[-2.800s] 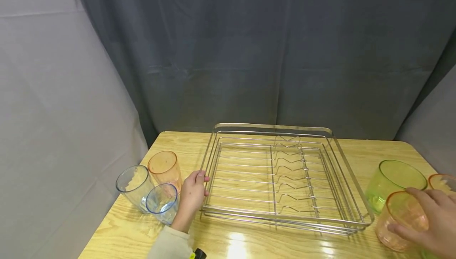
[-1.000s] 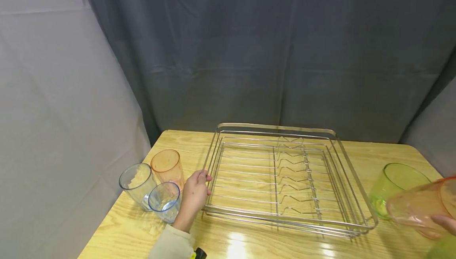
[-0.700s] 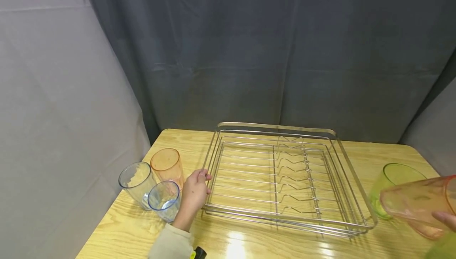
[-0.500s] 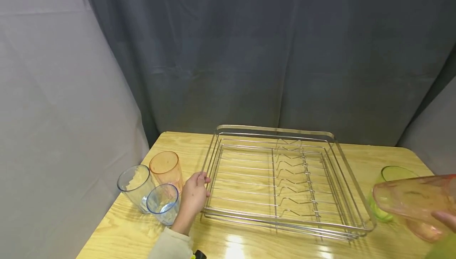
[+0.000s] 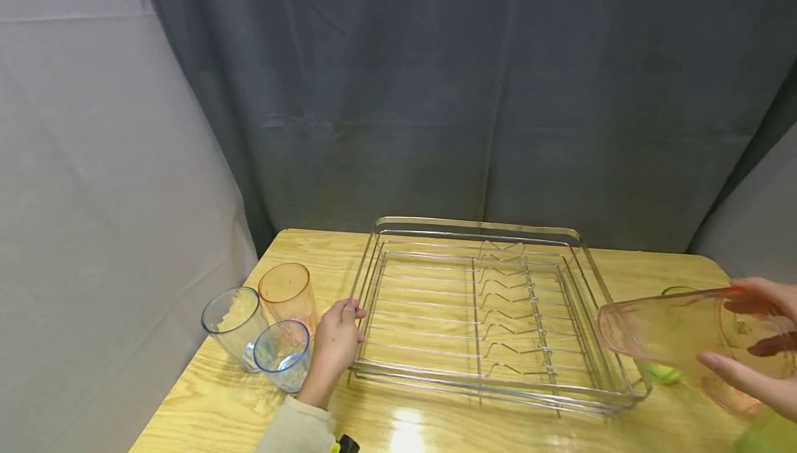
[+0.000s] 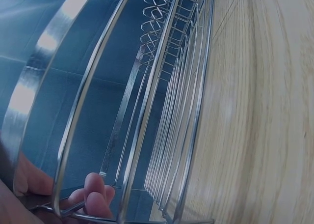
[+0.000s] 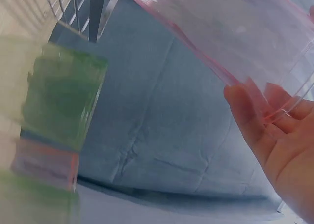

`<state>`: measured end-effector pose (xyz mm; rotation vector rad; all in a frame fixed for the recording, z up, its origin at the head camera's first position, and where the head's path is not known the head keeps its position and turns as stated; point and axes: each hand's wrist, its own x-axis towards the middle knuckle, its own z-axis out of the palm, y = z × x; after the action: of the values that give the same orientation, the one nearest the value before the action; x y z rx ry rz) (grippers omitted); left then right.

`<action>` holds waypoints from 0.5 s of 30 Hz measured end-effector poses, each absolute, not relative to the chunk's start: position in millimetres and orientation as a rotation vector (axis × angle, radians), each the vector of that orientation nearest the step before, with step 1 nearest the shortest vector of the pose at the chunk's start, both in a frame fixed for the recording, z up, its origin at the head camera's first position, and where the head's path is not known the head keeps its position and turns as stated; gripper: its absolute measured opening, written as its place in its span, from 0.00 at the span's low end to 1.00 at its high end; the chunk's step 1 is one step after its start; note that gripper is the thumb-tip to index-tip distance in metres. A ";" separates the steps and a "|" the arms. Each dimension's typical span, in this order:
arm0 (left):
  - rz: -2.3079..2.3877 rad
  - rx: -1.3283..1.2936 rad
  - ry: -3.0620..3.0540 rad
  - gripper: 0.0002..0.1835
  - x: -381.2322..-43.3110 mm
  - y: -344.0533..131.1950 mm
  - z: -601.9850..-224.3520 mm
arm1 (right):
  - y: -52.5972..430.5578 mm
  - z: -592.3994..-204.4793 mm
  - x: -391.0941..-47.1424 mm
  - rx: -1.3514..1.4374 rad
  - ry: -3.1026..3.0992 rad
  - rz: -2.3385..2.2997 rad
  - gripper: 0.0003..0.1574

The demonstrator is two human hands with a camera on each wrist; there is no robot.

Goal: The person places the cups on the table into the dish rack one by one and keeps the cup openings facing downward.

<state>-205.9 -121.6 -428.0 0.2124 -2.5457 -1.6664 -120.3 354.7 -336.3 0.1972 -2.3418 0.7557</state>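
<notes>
A chrome wire dish rack point(image 5: 479, 223) stands in the middle of the wooden table. My left hand point(image 5: 336, 339) grips its left side; in the left wrist view the fingertips point(image 6: 94, 187) curl through between the wires. At the right, my right hand point(image 5: 756, 378) holds a see-through orange tumbler point(image 5: 660, 328) near its rim, thumb on the near side and fingers on the far side. The tumbler lies nearly sideways in the air, its base pointing left and overlapping the rack's right edge in the head view. In the right wrist view the same tumbler point(image 7: 235, 37) looks pink.
Left of the rack stand a greyish tumbler point(image 5: 233, 332), an orange one point(image 5: 288, 290) and a blue-rimmed one point(image 5: 283, 356). At the right, a green tumbler point(image 7: 64, 94), another orange tumbler point(image 7: 44, 165) and a second green one point(image 7: 39, 199) stand together. Grey curtains point(image 5: 373, 93) hang behind.
My right hand has lifted the orange tumbler off the table, tipped it onto its side and brought it left to the rack's right edge. My left hand stays on the rack.
</notes>
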 end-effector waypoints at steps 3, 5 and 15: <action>-1.674 0.215 -2.536 0.22 -206.7 -121.8 -427.2 | 346.6 -334.7 -125.9 0.273 -2.310 0.741 0.64; -1.673 0.214 -2.535 0.22 -206.9 -121.8 -426.5 | 342.2 -335.6 -128.6 0.322 -2.291 0.709 0.63; -1.694 0.228 -2.526 0.22 -206.9 -120.9 -428.0 | 330.6 -340.2 -135.2 0.407 -2.310 0.695 0.61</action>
<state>-206.9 -120.9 -428.0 0.2283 -2.5264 -1.6943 -135.2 330.6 -340.2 0.4067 -2.3101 0.6948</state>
